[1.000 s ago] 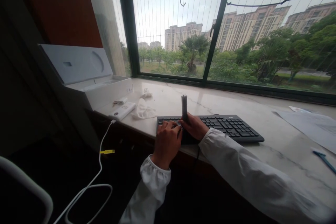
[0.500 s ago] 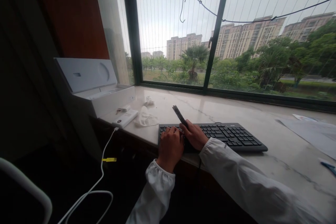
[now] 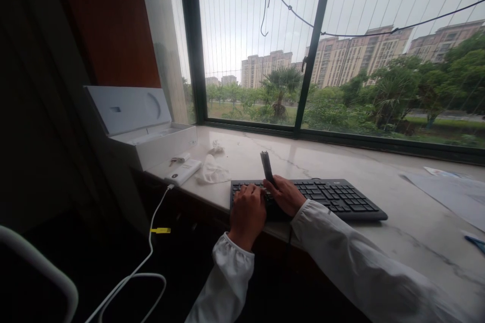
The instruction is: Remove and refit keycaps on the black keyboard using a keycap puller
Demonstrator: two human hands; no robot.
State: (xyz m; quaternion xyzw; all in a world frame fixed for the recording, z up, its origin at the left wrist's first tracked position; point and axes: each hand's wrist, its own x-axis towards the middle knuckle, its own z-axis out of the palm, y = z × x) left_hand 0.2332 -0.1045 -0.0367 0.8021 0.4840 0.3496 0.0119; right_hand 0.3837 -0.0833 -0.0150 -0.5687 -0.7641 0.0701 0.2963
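Note:
A black keyboard lies on the marble-patterned surface, along its front edge. My left hand is closed over the left part of the keyboard, its fingers curled down onto the keys and its fingertips hidden. Close beside it, my right hand rests over the middle of the keyboard. It grips a narrow black bar that sticks up above the keys, with small prongs at its top end. What the lower end of the bar touches is hidden by my hands.
At the left stand an open white box and a white power bank with a white cable. Crumpled tissue lies beside them. Papers and a blue item are at the right. A window closes off the back.
The black bar in my right hand has swung from leaning left to nearly upright. My left hand keeps its place on the keyboard. The whole view has shifted slightly.

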